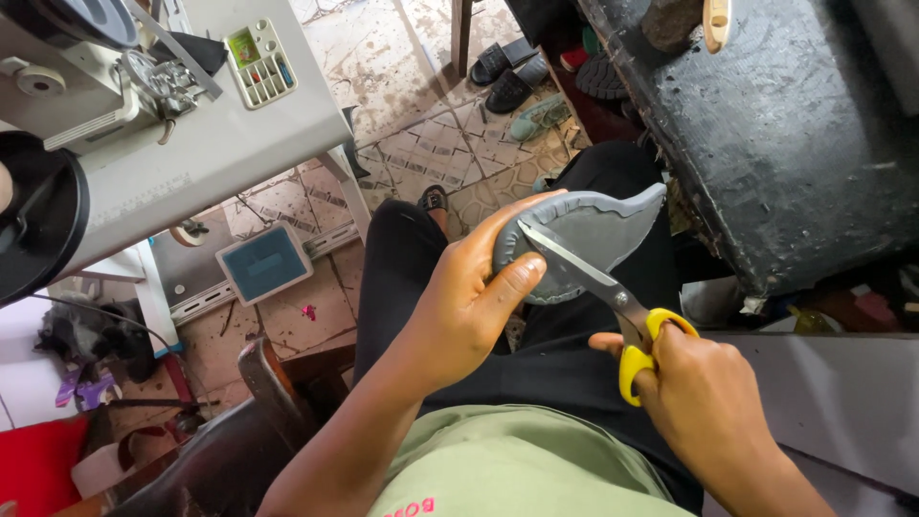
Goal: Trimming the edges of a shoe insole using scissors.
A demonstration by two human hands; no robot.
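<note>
Sole piece [598,230], grey, clamped in my left hand [469,306]; right hand [704,393] grips yellow scissors [613,302], blades on it.

I see a grey, flat rubbery shoe-sole piece [598,228] with a ridged rim, held up over my lap, its pointed end aimed right and away from me. A pair of steel-bladed scissors with yellow plastic handles [613,297] lies diagonally across it, blades parted, tips at the piece's left edge.
</note>
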